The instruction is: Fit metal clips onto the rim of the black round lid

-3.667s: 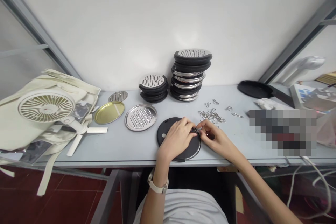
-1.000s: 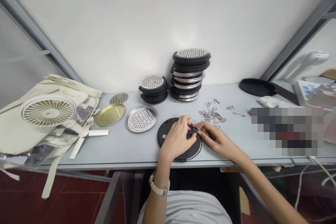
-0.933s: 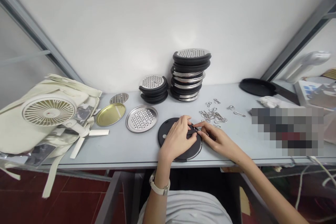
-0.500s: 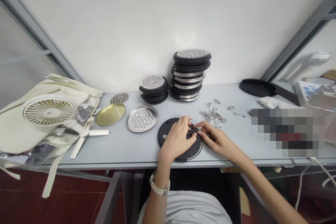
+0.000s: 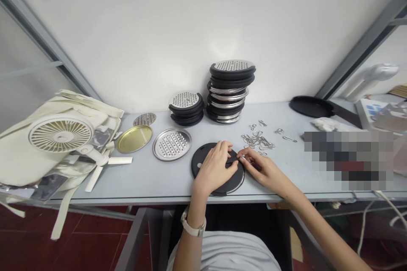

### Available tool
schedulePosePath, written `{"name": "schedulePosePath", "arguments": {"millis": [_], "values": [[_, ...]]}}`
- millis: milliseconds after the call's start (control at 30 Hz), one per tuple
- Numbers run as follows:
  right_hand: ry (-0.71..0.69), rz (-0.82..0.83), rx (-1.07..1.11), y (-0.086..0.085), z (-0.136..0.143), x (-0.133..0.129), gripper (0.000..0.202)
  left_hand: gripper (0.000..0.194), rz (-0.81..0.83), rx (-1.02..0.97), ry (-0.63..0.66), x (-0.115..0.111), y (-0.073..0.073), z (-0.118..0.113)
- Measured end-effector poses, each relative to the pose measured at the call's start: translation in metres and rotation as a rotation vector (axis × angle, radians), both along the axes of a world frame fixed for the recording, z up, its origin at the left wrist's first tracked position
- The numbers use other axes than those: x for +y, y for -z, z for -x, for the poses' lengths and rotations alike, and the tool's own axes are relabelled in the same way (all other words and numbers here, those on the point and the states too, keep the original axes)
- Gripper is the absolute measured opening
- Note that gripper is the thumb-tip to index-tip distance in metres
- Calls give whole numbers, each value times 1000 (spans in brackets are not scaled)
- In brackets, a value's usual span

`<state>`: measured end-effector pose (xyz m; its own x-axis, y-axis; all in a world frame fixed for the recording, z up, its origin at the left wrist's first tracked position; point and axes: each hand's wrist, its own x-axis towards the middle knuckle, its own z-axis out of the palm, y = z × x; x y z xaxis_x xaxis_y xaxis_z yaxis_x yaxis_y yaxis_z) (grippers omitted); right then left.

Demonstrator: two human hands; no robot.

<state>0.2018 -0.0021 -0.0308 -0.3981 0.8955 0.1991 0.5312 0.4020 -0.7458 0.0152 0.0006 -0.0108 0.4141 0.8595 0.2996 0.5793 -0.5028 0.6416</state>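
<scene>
A round black disc (image 5: 199, 152) with a silvery lower right edge lies near the table's front edge. My left hand (image 5: 216, 168) rests over it, thumb and fingers closed on a black strap (image 5: 232, 161) at the disc's right side. At the strap's end, my right hand (image 5: 257, 167) pinches a small metal clip (image 5: 243, 158), mostly hidden by the fingers. Behind my right hand lies a loose pile of metal clips (image 5: 259, 140), with a few more clips (image 5: 290, 139) scattered round it.
Two stacks of black-rimmed discs, one tall (image 5: 226, 103) and one short (image 5: 187, 116), stand by the wall. Leftward lie a grater disc (image 5: 172, 145), a gold lid (image 5: 134, 139) and a white fan (image 5: 60, 135) on a cream bag. A black pan (image 5: 310, 106) sits back right.
The metal clip in my right hand has turned and is now more covered by the fingers. My right fingertips have shifted slightly at the strap's end. My left hand has stayed in place.
</scene>
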Motion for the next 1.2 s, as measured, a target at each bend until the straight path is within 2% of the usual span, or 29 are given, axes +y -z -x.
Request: {"name": "schedulePosePath", "arguments": {"millis": [100, 300, 533, 900, 1200], "values": [[-6, -10, 45, 0, 1, 0, 15, 27, -5, 5, 1, 0, 1, 0], [110, -59, 53, -2, 3, -1, 10, 26, -21, 3, 2, 1, 1, 0], [106, -139, 45, -3, 3, 0, 10, 25, -15, 8, 1, 0, 1, 0], [147, -175, 83, 0, 1, 0, 11, 26, -8, 4, 1, 0, 0, 0], [148, -89, 107, 1, 2, -1, 22, 26, -3, 3, -4, -1, 0, 1]]}}
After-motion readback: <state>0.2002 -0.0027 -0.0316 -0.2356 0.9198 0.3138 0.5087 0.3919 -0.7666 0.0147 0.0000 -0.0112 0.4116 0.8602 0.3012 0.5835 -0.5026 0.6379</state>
